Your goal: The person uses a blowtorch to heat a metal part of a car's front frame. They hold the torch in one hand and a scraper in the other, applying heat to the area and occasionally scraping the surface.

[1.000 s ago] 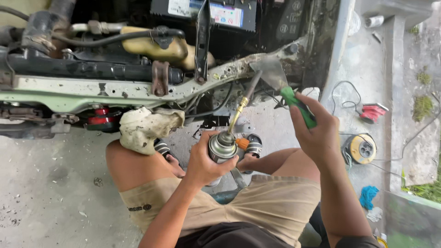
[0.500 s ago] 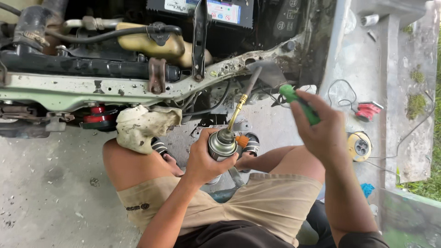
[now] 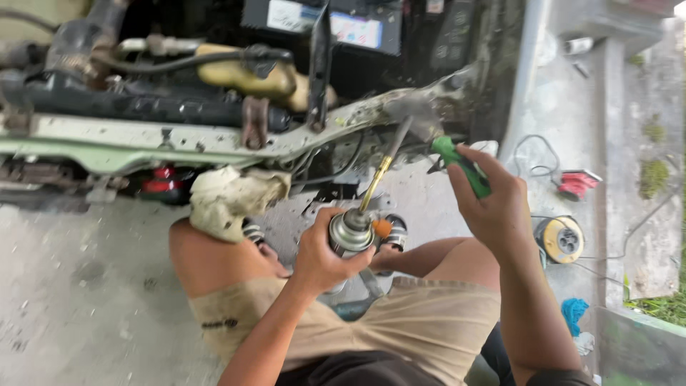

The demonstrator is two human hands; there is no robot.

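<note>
Concrete floor (image 3: 86, 300) lies under an open car front (image 3: 143, 136), where the person squats with bare knees just before the pale cross-member. Left hand (image 3: 325, 254) is wrapped tight around a gas torch (image 3: 350, 232) whose brass nozzle (image 3: 382, 168) slants up to the cross-member, while right hand (image 3: 493, 204) is closed on a green-handled tool (image 3: 461, 164) near the nozzle's tip. Beside the left knee sits a crumpled rag (image 3: 229, 200); a yellow cable reel (image 3: 559, 239) lies well off to the right.

Grey concrete floor (image 3: 86, 286), daylight, grass strip (image 3: 664, 307) at right.
</note>
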